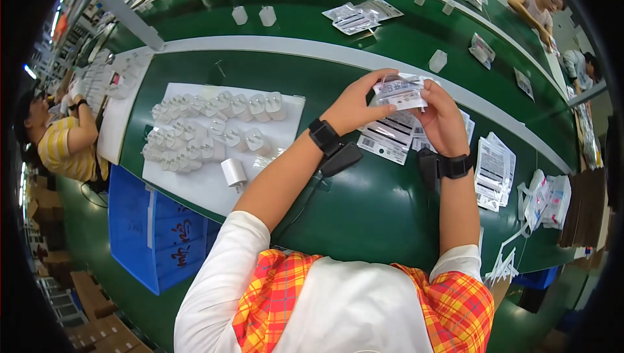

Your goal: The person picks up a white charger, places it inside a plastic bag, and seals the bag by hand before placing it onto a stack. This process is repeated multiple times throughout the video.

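Between my two hands is a small clear and silver plastic packet [401, 93] with dark print, held up above the green bench. My left hand [359, 101] pinches its left side, thumb below and fingers above. At its right side, my right hand [445, 118] has its fingers closed on it. Whether something is inside the packet cannot be made out. Flat printed packets [389, 137] lie just below my hands. To the left, rows of white plug chargers [224, 103] stand on a white board [292, 119], and one charger [233, 172] sits apart near its front edge.
A green conveyor [296, 12] behind a pale rail carries chargers and packets. More printed packets [495, 168] and a white plastic bag [548, 200] lie at the right. A blue bin [133, 229] stands at the lower left. Co-workers sit at the left and far right.
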A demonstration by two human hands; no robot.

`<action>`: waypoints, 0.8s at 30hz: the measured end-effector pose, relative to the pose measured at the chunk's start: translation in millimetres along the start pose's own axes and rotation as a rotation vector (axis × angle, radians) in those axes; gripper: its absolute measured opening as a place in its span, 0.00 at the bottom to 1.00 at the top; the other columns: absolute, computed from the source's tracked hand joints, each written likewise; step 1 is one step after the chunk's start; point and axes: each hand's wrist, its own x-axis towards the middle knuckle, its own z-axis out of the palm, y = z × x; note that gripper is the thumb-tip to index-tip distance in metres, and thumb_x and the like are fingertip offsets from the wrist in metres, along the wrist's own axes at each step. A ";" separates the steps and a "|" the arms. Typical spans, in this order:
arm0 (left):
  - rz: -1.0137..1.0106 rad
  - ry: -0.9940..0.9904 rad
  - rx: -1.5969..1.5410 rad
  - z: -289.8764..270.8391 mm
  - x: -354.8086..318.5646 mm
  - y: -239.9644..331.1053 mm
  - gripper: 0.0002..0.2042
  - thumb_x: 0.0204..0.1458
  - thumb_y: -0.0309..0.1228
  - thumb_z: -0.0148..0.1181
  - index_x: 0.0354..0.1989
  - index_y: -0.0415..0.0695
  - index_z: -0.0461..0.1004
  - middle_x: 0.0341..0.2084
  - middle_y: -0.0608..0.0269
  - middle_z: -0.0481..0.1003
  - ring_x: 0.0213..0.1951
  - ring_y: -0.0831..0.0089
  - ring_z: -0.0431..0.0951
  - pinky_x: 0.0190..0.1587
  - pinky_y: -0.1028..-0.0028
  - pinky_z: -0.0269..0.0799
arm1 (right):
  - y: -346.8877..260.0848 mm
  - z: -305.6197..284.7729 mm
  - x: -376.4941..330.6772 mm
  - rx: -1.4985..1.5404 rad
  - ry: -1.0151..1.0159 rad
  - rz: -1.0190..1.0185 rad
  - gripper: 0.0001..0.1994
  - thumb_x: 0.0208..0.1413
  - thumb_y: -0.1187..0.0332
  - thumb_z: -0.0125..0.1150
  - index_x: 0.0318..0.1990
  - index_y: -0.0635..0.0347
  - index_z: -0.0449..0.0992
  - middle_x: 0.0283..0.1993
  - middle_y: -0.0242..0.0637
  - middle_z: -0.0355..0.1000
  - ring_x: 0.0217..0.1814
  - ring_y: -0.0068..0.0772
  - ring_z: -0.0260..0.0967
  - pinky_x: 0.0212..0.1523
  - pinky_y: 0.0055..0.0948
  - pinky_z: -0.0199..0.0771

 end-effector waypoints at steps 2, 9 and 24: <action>0.004 0.038 -0.065 6.9 -2.2 -1.7 0.40 0.46 0.40 0.70 0.66 0.39 0.57 0.60 0.50 0.65 0.62 0.65 0.64 0.64 0.68 0.56 | 0.0 1.8 0.4 0.069 -0.008 0.001 0.14 0.63 0.69 0.47 0.52 0.67 0.69 0.49 0.38 0.73 0.49 0.31 0.73 0.50 0.27 0.73; -0.144 0.325 -0.014 7.1 2.3 4.4 0.17 0.55 0.32 0.62 0.49 0.34 0.73 0.42 0.57 0.77 0.42 0.73 0.76 0.46 0.74 0.71 | -9.4 2.8 -1.1 -0.069 0.090 0.078 0.15 0.63 0.63 0.52 0.51 0.65 0.70 0.42 0.38 0.74 0.39 0.26 0.72 0.37 0.20 0.69; -0.130 0.166 0.181 -7.0 13.0 -11.6 0.10 0.57 0.29 0.54 0.45 0.44 0.79 0.36 0.60 0.79 0.38 0.71 0.76 0.44 0.72 0.69 | 8.0 -34.8 6.1 -0.840 0.076 -0.251 0.09 0.56 0.72 0.58 0.42 0.64 0.79 0.39 0.34 0.78 0.40 0.26 0.72 0.43 0.23 0.71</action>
